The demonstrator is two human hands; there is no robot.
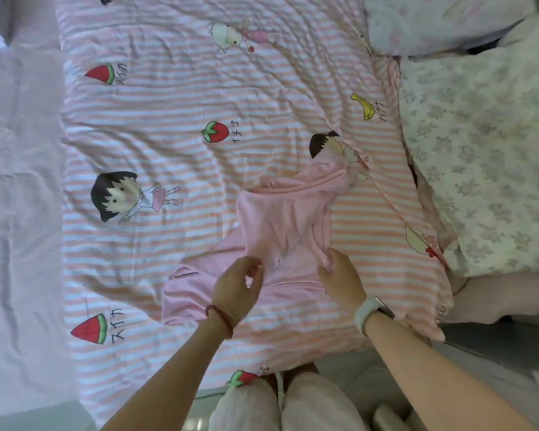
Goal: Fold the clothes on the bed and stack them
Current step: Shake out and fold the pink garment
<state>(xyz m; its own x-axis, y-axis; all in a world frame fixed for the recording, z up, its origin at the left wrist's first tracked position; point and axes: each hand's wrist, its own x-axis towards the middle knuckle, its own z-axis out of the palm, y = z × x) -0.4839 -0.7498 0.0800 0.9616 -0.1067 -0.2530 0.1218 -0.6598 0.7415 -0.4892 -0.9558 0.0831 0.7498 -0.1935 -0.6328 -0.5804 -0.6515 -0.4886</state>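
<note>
Pink garment on the bed, both my hands at its near end.

The pink garment [280, 231] lies rumpled on the striped cartoon bedcover [168, 126], right of centre, hood end far. My right hand [339, 278] pinches a fold at its right edge. My left hand [237, 287] hovers over the near part, fingers loosely curled, holding nothing. Floral quilt [479, 157] bunched at right.

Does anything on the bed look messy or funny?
Yes. The pink top lies crumpled and crooked on the striped bedcover, one part flopped toward the left. The right hand pinches its edge.
</note>
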